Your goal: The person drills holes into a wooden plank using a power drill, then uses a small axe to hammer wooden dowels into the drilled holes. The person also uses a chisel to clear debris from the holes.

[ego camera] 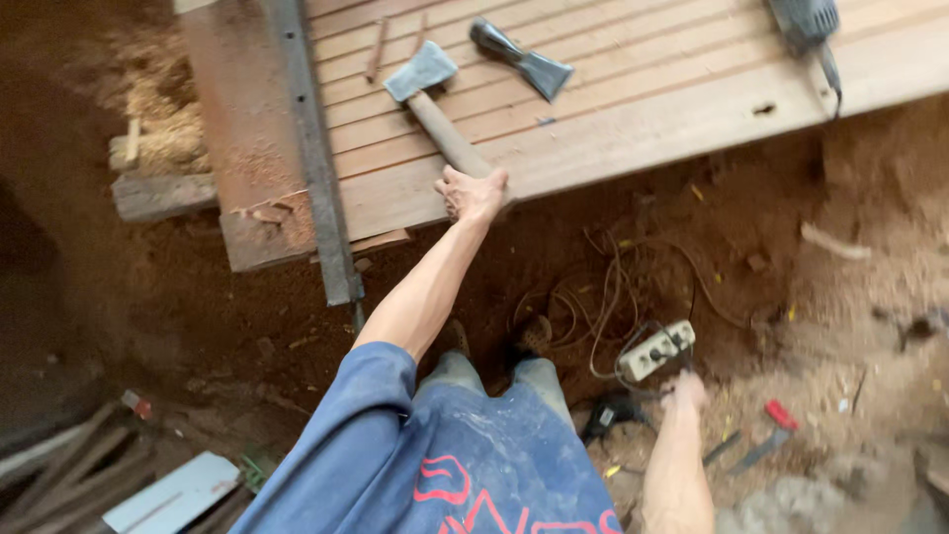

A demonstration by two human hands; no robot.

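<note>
Wooden hatchet handle (447, 133) gripped by left hand (472, 193).

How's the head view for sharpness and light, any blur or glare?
Head view: soft, even light, no glare. The left hand on the hatchet handle at the wooden panel is fairly sharp; the right hand by the white power strip is smeared. The left edge falls into dark shadow, and the corners blur.

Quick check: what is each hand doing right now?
Left hand: closed on the axe handle.
Right hand: low beside the power strip; grip cannot be told.
</note>
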